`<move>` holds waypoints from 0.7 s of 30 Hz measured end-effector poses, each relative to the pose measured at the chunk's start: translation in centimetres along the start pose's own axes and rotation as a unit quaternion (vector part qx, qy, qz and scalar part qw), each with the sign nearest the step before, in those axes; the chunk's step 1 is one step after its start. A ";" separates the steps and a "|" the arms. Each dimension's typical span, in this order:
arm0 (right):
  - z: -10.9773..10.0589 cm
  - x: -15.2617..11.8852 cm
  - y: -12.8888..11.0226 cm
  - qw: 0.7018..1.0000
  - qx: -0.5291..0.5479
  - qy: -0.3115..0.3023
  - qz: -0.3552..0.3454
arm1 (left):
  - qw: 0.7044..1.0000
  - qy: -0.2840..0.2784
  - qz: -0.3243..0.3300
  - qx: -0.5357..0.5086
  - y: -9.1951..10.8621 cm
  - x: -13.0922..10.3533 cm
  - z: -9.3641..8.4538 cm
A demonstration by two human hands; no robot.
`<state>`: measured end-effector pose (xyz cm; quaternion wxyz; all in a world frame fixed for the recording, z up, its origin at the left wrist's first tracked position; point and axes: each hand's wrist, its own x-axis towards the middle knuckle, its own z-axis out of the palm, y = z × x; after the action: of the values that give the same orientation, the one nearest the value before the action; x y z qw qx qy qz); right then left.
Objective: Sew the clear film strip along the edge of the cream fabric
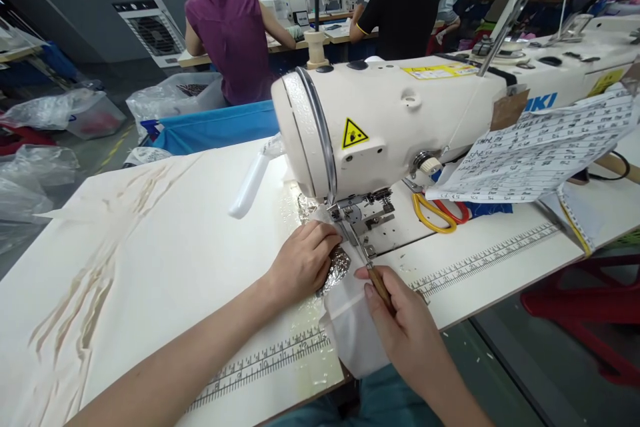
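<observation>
A white sewing machine stands over the table, its needle area at the lower left of the head. Close to the presser foot, my left hand is closed with curled fingers on a piece of white fabric. The fabric runs from the needle area down over the table's front edge. In my right hand is an awl with a wooden handle, its thin metal shaft pointing up toward the presser foot. The awl's tip is hard to make out. Shiny silver tape shows beside my left hand.
Scissors with yellow and red handles lie right of the needle area. A printed sheet hangs at the machine's right. Cream fabric strips lie on the left. Two people sit beyond the table, near a blue cloth bin.
</observation>
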<state>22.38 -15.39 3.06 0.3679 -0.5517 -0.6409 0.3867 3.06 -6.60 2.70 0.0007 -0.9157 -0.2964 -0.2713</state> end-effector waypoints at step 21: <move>1.0 0.3 -1.7 0.982 -0.017 0.002 -0.189 | 0.998 -0.021 -0.061 0.027 -0.3 0.1 0.5</move>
<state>20.77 -15.38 4.19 0.4262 -0.4271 -0.7395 0.2985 3.21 -6.17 2.31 0.0025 -0.9009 -0.3591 -0.2439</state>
